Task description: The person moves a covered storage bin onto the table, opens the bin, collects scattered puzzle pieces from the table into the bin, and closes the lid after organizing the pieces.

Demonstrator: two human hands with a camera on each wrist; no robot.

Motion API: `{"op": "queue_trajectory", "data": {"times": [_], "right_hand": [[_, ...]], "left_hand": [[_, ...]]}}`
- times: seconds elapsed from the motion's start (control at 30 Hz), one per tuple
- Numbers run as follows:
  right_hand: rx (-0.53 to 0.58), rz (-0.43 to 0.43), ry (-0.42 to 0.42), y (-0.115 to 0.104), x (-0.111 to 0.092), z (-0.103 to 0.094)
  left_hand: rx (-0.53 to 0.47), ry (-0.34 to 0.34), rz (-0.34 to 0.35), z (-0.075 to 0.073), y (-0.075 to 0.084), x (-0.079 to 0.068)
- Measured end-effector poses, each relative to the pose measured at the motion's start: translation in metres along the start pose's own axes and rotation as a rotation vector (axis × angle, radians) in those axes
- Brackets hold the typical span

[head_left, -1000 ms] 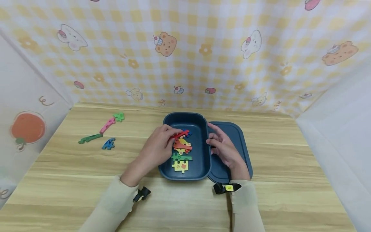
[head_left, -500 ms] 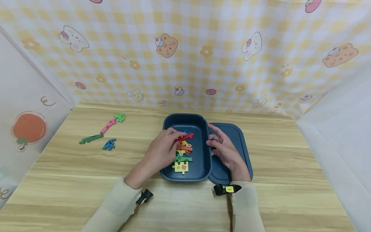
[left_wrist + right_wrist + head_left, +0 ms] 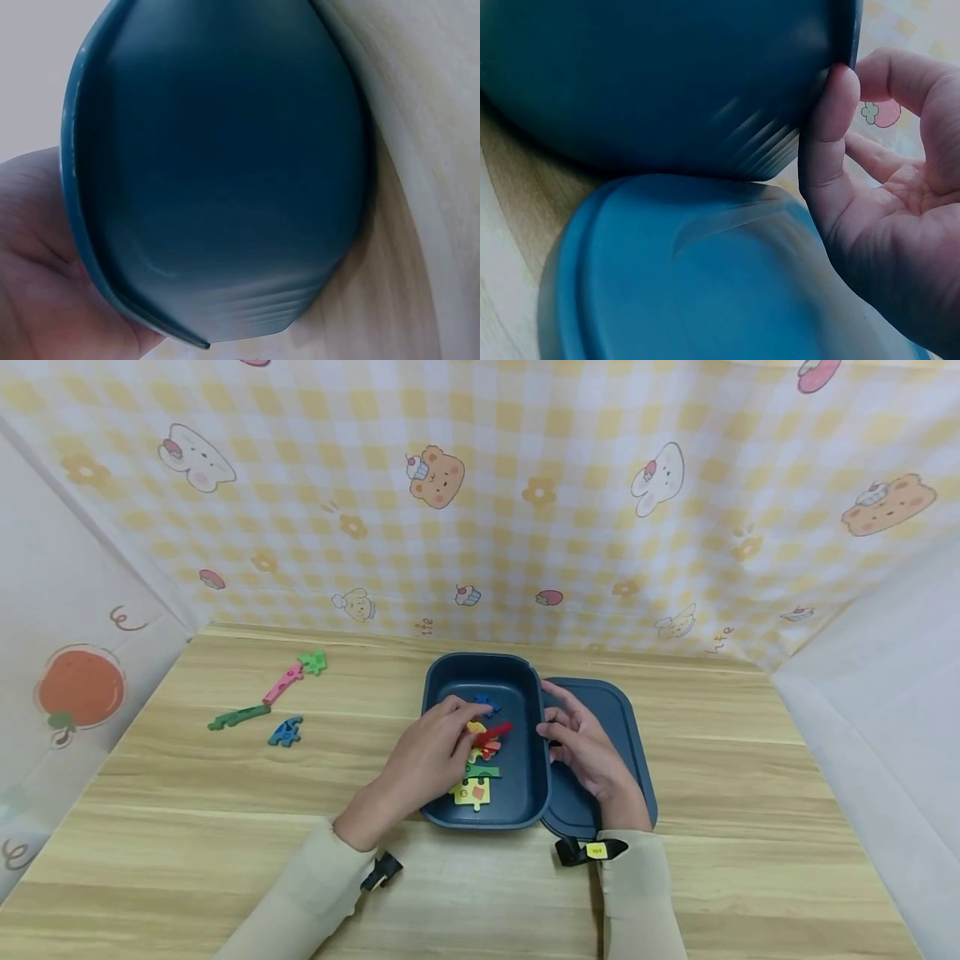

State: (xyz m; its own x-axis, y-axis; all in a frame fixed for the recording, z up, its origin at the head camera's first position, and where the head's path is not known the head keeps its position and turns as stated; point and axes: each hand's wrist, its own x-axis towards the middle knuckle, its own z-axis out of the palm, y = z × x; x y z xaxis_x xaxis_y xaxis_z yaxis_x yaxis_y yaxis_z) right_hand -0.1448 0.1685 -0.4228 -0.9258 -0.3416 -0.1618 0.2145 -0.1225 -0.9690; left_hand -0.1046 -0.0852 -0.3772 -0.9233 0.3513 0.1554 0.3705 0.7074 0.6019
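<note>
The sleeves point(image 3: 300, 893) are cut off below. The left grip point(image 3: 429, 752) pinches a blurred red piece point(image 3: 501, 730) inside the box point(image 3: 522, 760), partly hiding other pieces point(image 3: 482, 793). The right grip point(image 3: 588, 750), loosely spread, touches the box's outer side above a half-covered lid point(image 3: 613, 714). Farther, the cloth point(image 3: 487, 547) is cropped.

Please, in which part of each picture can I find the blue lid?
Head: right of centre, the blue lid is partly covered by the right hand.
Left wrist: it is not in this picture.
Right wrist: the lower middle, below the blue box.
Shared landmark: the blue box, in all three views.
</note>
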Motion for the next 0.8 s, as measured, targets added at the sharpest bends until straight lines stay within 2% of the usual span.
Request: {"op": "queue_trajectory", "data": {"times": [0.37, 0.57, 0.8], "right_hand": [[0.001, 0.002, 0.004, 0.001, 0.0, 0.0], [0.003, 0.006, 0.003, 0.001, 0.0, -0.001], [-0.003, 0.015, 0.007, 0.001, 0.0, -0.001]], "left_hand": [[-0.034, 0.017, -0.01, -0.006, -0.002, 0.0], [-0.055, 0.037, -0.012, -0.019, -0.005, -0.001], [-0.071, 0.056, -0.051, -0.038, -0.02, -0.008]]}}
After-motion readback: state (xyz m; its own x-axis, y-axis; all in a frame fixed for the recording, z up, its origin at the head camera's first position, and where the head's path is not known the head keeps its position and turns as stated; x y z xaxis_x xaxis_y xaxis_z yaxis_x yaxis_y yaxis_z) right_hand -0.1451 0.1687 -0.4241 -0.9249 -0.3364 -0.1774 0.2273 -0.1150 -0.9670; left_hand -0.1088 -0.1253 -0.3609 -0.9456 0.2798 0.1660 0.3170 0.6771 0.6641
